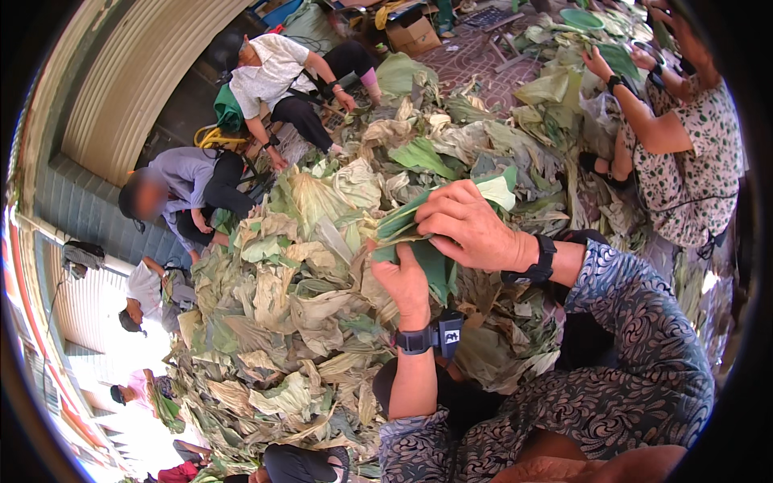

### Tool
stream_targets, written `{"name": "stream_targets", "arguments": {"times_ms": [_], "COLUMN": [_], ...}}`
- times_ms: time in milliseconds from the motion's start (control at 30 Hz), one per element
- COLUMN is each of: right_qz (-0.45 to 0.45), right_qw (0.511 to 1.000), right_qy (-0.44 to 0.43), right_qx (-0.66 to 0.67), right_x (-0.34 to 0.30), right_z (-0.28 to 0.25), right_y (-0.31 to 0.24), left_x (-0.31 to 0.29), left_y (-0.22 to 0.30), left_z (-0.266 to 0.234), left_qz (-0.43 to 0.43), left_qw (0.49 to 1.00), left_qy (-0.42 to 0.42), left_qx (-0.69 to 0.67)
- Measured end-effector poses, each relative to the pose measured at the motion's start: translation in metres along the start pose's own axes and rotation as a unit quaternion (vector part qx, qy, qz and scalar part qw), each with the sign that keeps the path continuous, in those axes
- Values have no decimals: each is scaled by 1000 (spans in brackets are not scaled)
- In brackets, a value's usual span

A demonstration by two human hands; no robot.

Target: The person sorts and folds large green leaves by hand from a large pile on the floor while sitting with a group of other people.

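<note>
Where the left hand (403,282) clasps the green leaves (401,218), its fingers partly hidden, the right hand (465,225) grips them with curled fingers; the leaves lie between both hands, and a heap of dried foliage (278,298) spreads left of the left hand.

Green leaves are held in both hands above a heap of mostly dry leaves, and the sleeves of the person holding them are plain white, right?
Not quite: the sleeves are dark with a pale swirling pattern, as the head view shows. The left hand and right hand do hold green leaves above the heap of mostly dry leaves.
</note>
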State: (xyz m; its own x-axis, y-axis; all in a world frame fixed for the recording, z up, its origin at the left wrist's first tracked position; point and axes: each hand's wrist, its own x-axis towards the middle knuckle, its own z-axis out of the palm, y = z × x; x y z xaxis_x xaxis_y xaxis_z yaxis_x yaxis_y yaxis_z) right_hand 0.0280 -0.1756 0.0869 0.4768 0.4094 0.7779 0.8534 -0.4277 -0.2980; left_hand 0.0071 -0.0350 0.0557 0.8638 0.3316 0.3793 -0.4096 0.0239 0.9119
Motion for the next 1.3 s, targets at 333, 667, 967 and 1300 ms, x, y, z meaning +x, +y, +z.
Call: {"name": "stream_targets", "arguments": {"times_ms": [333, 667, 967, 1300], "right_qz": [52, 34, 50, 38], "right_qw": [999, 999, 998, 999], "right_qy": [9, 20, 25, 4], "right_qx": [9, -4, 3, 22], "right_x": [3, 1, 1, -3], "right_z": [0, 0, -3, -3], "right_y": [0, 2, 2, 0], "left_x": [-1, -5, -5, -10], "left_y": [-3, -6, -14, -8], "left_z": [2, 4, 0, 7], "left_qz": [12, 12, 49, -8], "left_qw": [999, 998, 992, 998], "left_qy": [-12, -6, -33, -23], "left_qx": [33, 58, 113, 64]}}
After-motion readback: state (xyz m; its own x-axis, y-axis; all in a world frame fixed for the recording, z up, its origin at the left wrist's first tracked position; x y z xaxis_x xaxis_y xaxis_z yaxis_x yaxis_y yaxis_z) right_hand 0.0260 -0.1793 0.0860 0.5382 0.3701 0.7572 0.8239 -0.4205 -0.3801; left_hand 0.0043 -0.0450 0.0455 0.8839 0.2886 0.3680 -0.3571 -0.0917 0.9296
